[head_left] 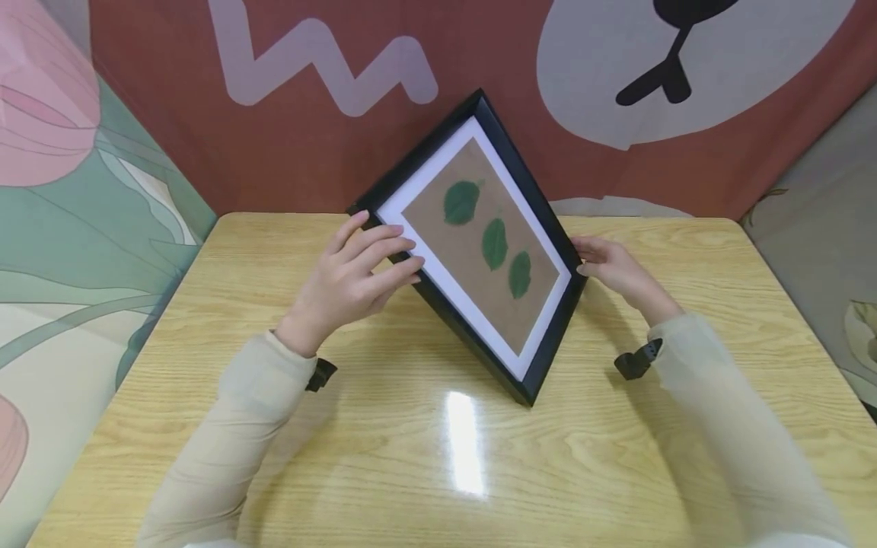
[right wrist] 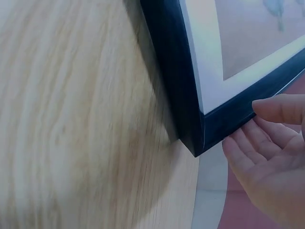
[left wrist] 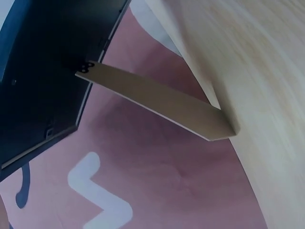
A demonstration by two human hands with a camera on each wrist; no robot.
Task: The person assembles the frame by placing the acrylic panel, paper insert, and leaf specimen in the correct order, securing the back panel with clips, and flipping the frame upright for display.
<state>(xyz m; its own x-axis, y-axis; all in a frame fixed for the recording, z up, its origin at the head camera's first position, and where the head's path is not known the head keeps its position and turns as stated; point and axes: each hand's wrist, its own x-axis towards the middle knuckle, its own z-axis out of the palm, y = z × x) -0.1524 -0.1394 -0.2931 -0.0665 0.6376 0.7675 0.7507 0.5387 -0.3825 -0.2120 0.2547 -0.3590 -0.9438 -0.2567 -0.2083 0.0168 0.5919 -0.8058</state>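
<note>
Both hands hold a black picture frame point(head_left: 479, 297) tilted over the table, its lower corner toward me. Behind its glass, three green leaves point(head_left: 495, 243) lie on a brown sheet bordered in white. My left hand point(head_left: 352, 274) lays its spread fingers over the left corner, with the thumb hidden. At the right edge, my right hand point(head_left: 617, 270) pinches the frame, thumb in front and fingers behind. From the dark back point(left wrist: 45, 71), a brown stand leg point(left wrist: 152, 98) sticks out, its far end at the table surface in the left wrist view.
The wood-grain table point(head_left: 370, 472) reflects a bright light patch near its front. A red patterned cloth point(head_left: 329, 152) hangs directly behind the back edge, close to the frame. More patterned cloth point(head_left: 75, 251) hangs along the left side.
</note>
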